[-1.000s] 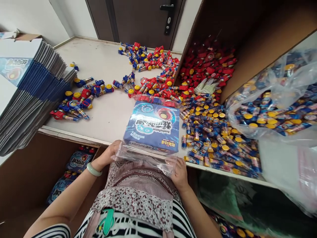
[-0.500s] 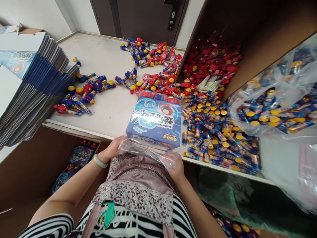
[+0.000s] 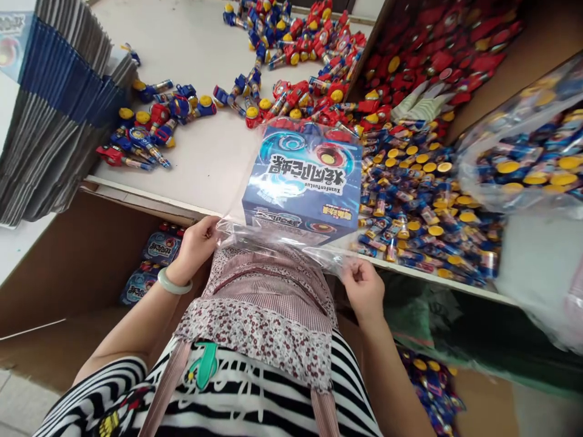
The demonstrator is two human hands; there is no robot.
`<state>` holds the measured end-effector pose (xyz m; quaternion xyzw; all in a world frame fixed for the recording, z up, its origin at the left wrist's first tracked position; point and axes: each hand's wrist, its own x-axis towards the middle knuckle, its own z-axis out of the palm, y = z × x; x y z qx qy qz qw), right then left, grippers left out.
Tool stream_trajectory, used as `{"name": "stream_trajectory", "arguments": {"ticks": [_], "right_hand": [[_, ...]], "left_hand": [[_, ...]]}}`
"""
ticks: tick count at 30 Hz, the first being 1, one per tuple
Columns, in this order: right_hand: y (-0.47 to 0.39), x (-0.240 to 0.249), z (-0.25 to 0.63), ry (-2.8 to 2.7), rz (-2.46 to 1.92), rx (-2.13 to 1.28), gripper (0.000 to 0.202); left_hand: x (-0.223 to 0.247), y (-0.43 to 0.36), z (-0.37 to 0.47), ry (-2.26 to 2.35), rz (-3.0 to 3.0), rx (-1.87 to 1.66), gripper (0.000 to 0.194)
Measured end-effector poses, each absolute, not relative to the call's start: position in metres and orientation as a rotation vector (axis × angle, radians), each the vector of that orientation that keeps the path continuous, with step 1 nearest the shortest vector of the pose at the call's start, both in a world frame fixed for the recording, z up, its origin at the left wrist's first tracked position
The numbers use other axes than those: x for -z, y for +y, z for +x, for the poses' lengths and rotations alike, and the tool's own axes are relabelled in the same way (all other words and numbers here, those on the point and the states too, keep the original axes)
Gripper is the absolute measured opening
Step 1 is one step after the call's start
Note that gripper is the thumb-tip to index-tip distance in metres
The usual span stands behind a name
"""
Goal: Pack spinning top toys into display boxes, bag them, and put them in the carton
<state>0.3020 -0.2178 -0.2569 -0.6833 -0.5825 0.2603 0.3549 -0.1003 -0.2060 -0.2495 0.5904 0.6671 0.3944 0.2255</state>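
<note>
A blue printed display box [image 3: 303, 176] sits at the table's front edge inside a clear plastic bag [image 3: 277, 238]. Red and blue toy tops show through the film at the box's far end. My left hand [image 3: 198, 246] pinches the left corner of the bag's loose near edge. At the right corner, my right hand [image 3: 364, 285] pinches the same edge, so the film stretches between both hands in front of the box. Neither hand touches the box itself.
Toys in red and blue [image 3: 155, 124] lie in clusters on the white table [image 3: 191, 167]. Flattened cartons [image 3: 68, 91] are stacked at left. Yellow-capped tubes [image 3: 423, 206] spread at right, beside a striped glove [image 3: 423, 102] and a filled plastic bag [image 3: 523, 152]. Packed boxes [image 3: 150, 264] stand in a lower carton.
My right hand has moved right and my left hand slightly left, pulling the bag's edge wider. The view has shifted, and the box appears larger and higher.
</note>
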Motion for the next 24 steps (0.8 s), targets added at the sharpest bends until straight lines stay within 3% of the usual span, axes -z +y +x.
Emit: {"name": "stream_trajectory", "arguments": {"ticks": [6,13,15,18,22,24], "right_hand": [[-0.223,0.259,0.289,-1.582,-1.810,-0.791,0.043],[-0.224,0.258,0.292,-1.531,-1.519,-0.495,0.055],[-0.218,0.256,0.291,-1.493,-1.360,-0.285,0.047],[-0.208,0.242,0.299,-1.537,-1.198,-0.086,0.013],[-0.191,0.219,0.327,-1.679,-1.014,-0.325,0.014],[-0.181,0.209,0.337,-1.619,-0.968,-0.582,0.028]], "left_hand": [[0.271,-0.226,-0.090,1.822,1.421,-1.251,0.030],[0.273,-0.226,-0.102,1.693,1.456,-1.610,0.027],[0.275,-0.221,-0.103,1.470,1.422,-1.789,0.023],[0.276,-0.211,-0.107,1.194,1.292,-1.869,0.017],[0.271,-0.198,-0.116,0.942,1.198,-1.778,0.016],[0.267,-0.191,-0.115,0.820,1.159,-1.774,0.022]]}}
